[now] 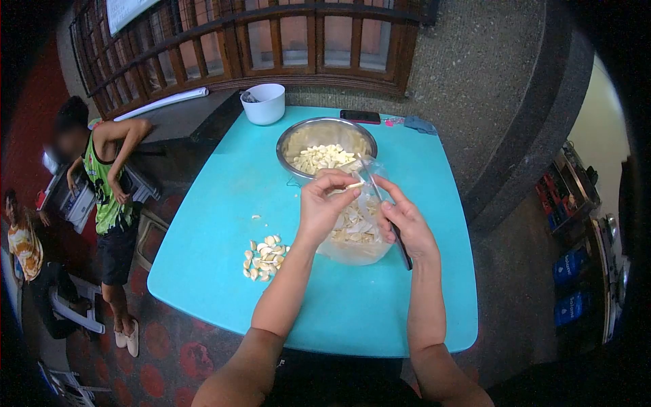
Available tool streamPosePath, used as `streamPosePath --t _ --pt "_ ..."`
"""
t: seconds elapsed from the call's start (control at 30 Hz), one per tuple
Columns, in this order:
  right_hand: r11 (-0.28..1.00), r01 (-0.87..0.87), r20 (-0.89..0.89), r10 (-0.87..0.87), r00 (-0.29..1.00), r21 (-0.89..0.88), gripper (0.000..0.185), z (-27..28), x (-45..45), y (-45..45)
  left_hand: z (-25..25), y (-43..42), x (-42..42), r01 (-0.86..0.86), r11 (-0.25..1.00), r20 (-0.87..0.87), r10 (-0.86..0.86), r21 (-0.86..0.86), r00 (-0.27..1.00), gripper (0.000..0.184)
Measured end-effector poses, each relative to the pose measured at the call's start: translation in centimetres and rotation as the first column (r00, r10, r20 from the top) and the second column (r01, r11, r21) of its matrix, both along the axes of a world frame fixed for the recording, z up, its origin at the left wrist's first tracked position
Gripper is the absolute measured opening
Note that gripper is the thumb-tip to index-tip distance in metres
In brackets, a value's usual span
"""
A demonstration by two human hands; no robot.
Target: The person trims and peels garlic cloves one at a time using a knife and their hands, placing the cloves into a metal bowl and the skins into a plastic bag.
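Between the thumb and fingers of my left hand [325,203] is a pale garlic clove [355,185]. My right hand [408,220] grips a knife [371,178] with a dark handle, its blade pointing up and away beside the clove. Below both hands sits a clear plastic bag [352,251] holding papery garlic skins. Just beyond them, a steel bowl [280,150] contains many peeled cloves [322,157]. A loose pile of garlic cloves [264,259] lies on the table left of my left forearm.
The turquoise table [210,203] also bears a white bowl [264,105], a dark phone [360,117] and a folded grey cloth [420,125] along its far edge. Two people are at the left, one in a green top [105,186]. A wall with a barred window [271,41] stands behind.
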State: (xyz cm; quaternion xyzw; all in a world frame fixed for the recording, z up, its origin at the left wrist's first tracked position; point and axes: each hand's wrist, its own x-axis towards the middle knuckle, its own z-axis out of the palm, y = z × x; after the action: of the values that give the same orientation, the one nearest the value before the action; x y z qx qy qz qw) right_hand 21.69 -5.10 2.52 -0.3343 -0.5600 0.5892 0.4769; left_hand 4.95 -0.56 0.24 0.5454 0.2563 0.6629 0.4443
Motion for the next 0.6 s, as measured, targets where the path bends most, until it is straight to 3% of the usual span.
streamPosePath --t 0.13,0.23,0.6 --pt "0.996 -0.07 -0.038 0.068 0.997 -0.055 0.041 -0.03 -0.06 -0.12 0.06 -0.15 0.03 -0.099 0.988 -0.179 0.119 0.115 0.977 0.017" --pt "0.995 -0.071 -0.066 0.066 0.996 -0.075 0.039 -0.38 -0.21 0.16 0.07 -0.31 0.15 -0.104 0.985 -0.192 0.13 0.139 0.973 0.017" --pt "0.991 -0.12 -0.222 0.105 0.969 -0.054 0.038 -0.84 0.09 0.46 -0.38 0.01 -0.06 0.008 0.995 -0.018 -0.006 0.101 1.0 0.017"
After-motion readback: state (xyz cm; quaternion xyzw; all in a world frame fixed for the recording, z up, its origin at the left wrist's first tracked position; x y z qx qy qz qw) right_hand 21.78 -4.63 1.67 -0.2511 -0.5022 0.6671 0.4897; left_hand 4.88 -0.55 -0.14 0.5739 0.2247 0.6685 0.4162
